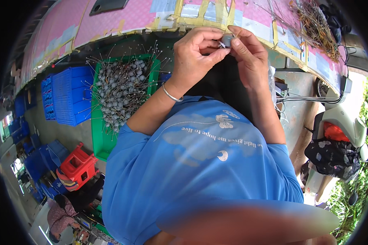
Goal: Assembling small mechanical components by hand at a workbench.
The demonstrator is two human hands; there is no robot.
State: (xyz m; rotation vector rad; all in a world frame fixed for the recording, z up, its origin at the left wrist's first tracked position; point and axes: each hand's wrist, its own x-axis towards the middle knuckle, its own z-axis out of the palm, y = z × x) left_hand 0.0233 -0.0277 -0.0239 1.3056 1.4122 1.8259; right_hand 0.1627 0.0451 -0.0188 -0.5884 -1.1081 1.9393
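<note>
Both hands meet at the edge of the table, around a small grey ball [227, 38]. My left hand [197, 53], with a silver bangle at its wrist, pinches at the ball's left side; a small whitish tip shows by its thumb. My right hand [249, 53] has its thumb and bent fingers closed on the ball's right side. The fingers partly cover the ball, and whether a wire runs through it I cannot tell. Left of my left forearm, a green crate [104, 151] holds a heap of similar grey balls [120, 87] on thin wires with pale tips.
The table [122, 24] has a pink, tape-patched cover and bears a dark flat phone-like object [108, 5] and a bundle of thin wires [317, 24]. Blue crates [71, 96] and a red plastic container [75, 167] stand left. A scooter [343, 126] is at right; another person [61, 214] is lower left.
</note>
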